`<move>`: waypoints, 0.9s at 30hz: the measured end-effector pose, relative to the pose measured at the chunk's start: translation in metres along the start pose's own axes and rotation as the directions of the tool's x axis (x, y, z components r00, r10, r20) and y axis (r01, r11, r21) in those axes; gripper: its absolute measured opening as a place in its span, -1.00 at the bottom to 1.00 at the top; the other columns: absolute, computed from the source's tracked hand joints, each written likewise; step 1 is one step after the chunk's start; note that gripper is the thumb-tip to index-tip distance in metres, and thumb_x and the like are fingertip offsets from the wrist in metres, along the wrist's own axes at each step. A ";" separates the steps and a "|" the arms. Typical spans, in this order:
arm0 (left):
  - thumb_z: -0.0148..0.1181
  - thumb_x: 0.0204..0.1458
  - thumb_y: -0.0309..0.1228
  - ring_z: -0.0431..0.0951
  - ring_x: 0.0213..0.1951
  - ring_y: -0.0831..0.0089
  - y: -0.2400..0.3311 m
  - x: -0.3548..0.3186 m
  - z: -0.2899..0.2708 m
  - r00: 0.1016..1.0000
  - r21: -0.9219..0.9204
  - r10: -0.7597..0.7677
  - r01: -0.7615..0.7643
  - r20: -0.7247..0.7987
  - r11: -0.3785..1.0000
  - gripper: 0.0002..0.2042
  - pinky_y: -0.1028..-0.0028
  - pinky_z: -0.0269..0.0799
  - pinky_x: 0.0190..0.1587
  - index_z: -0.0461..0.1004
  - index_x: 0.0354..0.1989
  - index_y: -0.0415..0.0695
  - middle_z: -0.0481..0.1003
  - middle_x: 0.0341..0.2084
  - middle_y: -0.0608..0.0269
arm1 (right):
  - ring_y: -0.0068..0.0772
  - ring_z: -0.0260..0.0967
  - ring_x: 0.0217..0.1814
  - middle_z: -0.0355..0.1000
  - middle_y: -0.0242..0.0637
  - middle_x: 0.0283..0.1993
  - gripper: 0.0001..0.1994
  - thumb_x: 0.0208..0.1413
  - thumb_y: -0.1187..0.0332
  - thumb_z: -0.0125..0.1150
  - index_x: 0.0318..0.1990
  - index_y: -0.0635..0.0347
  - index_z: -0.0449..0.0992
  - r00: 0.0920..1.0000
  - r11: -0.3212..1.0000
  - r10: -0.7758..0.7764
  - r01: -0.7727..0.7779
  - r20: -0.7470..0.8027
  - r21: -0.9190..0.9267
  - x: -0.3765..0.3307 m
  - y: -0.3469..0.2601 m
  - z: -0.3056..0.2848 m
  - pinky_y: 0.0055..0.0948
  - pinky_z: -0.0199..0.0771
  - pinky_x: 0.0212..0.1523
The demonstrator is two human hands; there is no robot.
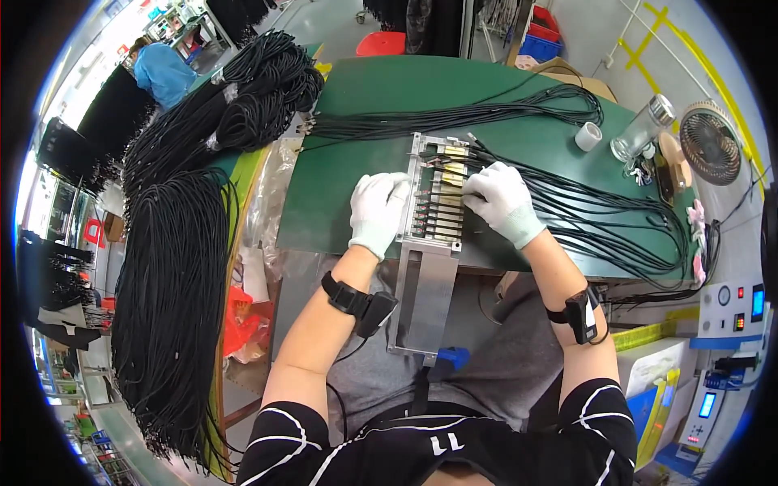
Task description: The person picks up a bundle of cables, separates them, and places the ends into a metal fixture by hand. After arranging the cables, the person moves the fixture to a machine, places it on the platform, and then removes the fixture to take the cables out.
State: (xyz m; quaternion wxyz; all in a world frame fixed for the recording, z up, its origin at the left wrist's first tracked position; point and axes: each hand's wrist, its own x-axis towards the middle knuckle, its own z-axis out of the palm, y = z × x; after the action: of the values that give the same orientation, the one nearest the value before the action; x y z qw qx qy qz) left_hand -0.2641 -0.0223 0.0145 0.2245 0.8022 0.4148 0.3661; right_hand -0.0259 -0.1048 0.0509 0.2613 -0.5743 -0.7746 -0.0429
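Note:
A metal fixture (420, 194) with a row of narrow slots lies at the near edge of the green table. Yellowish and silvery connector ends of black cables sit in its upper slots, and the cables (567, 188) run off to the right. My left hand (376, 212), in a white glove, rests against the fixture's left side with its fingers bent together; what they pinch, if anything, is hidden. My right hand (504, 202), also gloved, is at the fixture's right edge beside the middle slots. Its fingers are closed, and their tips' contents cannot be made out.
Another cable bundle (454, 115) stretches across the table's far side. Thick black cable coils (174, 300) hang over a bench on the left. At the right stand a white tape roll (588, 136), a glass bottle (643, 130) and a small fan (710, 143). A person in blue (164, 71) is far left.

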 end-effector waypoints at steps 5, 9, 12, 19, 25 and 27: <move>0.18 0.18 -0.34 0.55 -0.10 0.23 -0.001 -0.002 -0.002 0.999 0.060 0.049 -0.048 -0.008 0.997 -0.81 0.33 0.39 0.12 0.64 -0.15 -0.12 0.61 -0.24 0.14 | -0.20 0.38 -0.18 0.44 -0.38 -0.44 -0.90 -0.09 0.34 0.36 -0.40 0.03 0.56 1.000 0.999 -0.008 0.008 0.013 -0.054 0.001 -0.005 -0.003 -0.24 0.34 -0.12; 0.21 0.10 -0.29 0.57 -0.14 0.10 -0.005 -0.004 0.001 0.997 -0.101 -0.026 0.018 -0.075 0.995 -0.85 0.14 0.33 0.17 0.66 -0.27 -0.01 0.62 -0.25 0.13 | -0.21 0.38 -0.20 0.43 -0.38 -0.44 -0.89 -0.11 0.33 0.36 -0.41 0.02 0.56 0.997 0.997 -0.067 0.065 -0.027 -0.045 0.005 -0.017 -0.009 -0.23 0.33 -0.14; 0.27 0.06 -0.13 0.44 0.08 -0.05 0.008 -0.008 0.013 0.978 0.081 0.206 -0.202 -0.038 0.976 -0.76 0.07 0.25 0.25 0.68 -0.14 0.17 0.48 0.07 -0.04 | -0.20 0.38 -0.20 0.44 -0.37 -0.43 -0.90 -0.10 0.33 0.36 -0.40 0.01 0.57 0.998 0.996 -0.051 0.048 -0.035 -0.073 0.001 -0.019 -0.004 -0.21 0.34 -0.16; 0.25 0.06 0.02 0.21 0.29 -0.19 0.030 -0.013 0.008 0.950 0.273 0.232 -0.284 0.207 0.919 -0.68 0.02 0.07 0.38 0.68 -0.04 0.30 0.22 0.33 -0.22 | -0.18 0.41 -0.20 0.49 -0.36 -0.37 -0.88 -0.03 0.21 0.36 -0.34 -0.07 0.62 0.999 0.999 0.025 -0.024 0.036 -0.044 0.000 0.006 0.004 -0.19 0.38 -0.16; 0.24 0.07 0.02 0.21 0.30 -0.22 0.025 -0.012 0.017 0.953 0.279 0.242 -0.286 0.181 0.917 -0.69 0.02 0.04 0.39 0.69 -0.05 0.30 0.24 0.31 -0.24 | -0.18 0.42 -0.18 0.51 -0.36 -0.36 -0.87 -0.03 0.16 0.36 -0.38 -0.08 0.66 0.976 0.949 0.199 -0.214 -0.086 -0.231 0.011 0.031 0.006 -0.20 0.41 -0.15; 0.24 0.07 0.02 0.20 0.30 -0.23 0.022 -0.012 0.017 0.957 0.252 0.231 -0.271 0.176 0.929 -0.69 0.01 0.04 0.39 0.69 -0.07 0.29 0.25 0.30 -0.25 | -0.18 0.42 -0.18 0.51 -0.36 -0.36 -0.87 -0.03 0.16 0.37 -0.39 -0.07 0.66 0.984 0.963 0.176 -0.175 -0.016 -0.203 0.010 0.024 0.002 -0.20 0.42 -0.14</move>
State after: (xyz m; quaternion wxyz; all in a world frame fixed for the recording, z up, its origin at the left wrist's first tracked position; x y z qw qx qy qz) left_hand -0.2449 -0.0458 0.0138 0.0918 0.8963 0.3378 0.2723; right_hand -0.0063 -0.0869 0.0487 0.2032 -0.6644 -0.7125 -0.0979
